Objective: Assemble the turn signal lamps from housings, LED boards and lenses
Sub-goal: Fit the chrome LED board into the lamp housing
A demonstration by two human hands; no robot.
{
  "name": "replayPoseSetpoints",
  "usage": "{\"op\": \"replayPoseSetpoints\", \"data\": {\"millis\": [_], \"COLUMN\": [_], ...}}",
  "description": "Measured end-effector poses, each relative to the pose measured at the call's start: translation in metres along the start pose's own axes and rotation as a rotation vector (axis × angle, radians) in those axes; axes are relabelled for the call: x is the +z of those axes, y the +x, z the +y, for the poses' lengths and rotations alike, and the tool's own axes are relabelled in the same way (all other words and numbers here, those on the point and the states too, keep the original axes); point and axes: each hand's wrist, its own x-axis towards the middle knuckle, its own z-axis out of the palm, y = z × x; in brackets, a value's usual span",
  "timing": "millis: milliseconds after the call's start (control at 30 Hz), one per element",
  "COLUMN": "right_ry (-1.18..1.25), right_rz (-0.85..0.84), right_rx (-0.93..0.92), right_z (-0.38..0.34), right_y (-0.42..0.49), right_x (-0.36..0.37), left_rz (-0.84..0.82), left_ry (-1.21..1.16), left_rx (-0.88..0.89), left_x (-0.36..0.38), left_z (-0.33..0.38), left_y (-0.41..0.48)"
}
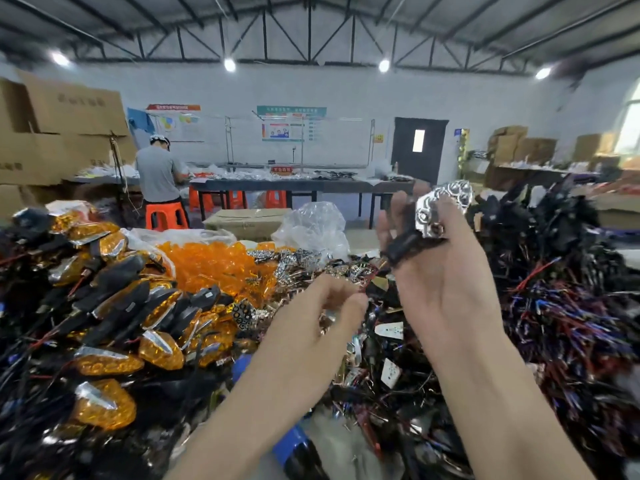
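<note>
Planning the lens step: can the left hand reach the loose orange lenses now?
Probably yes: the left hand hovers just right of the orange lenses, which lie uncovered on top of the heap.

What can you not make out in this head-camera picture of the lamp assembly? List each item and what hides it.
Head view:
1. Left hand: motion blur hides whether its fingers pinch anything.
2. Black housing under the chrome reflector: mostly covered by the right hand.
3. Wall posters: text too small and blurred.
4. Person in grey: their work is hidden by their own back.
</note>
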Motion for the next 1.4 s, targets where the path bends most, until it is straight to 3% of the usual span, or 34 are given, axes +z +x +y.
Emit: {"op": "replayPoseSetpoints", "data": {"millis": [100, 233, 333, 700, 1000, 1400], "right_ry": [-0.005, -0.043, -0.038, -0.138, -0.011, -0.107], "right_rz": [0.073, 0.160, 0.225, 0.380, 0.252, 0.158], "right_rx": [0.038, 0.196, 0.306, 0.330, 0.352, 0.295], "right_z": [0.009, 0.030, 0.049, 0.090, 0.088, 0.086], "right_y": [-0.012, -0.032, -0.048, -0.058, -0.054, -0.061], "right_x": [-0.024, -0.067, -0.100, -0.149, -0.143, -0.143], "left_rz": [0.012, 0.086, 0.074, 0.220, 0.113, 0.164], "left_ry": [0.078, 0.650, 0.810, 0.744, 0.734, 0.671], "left_rx": [0.036, 0.207, 0.221, 0.313, 0.274, 0.311], "left_x": [0.003, -0.007, 0.000, 0.035, 0.031, 0.033], "left_z": [-0.008, -0.033, -0.058, -0.140, -0.145, -0.147], "left_y": [-0.008, -0.019, -0.036, -0.063, -0.066, -0.070]}}
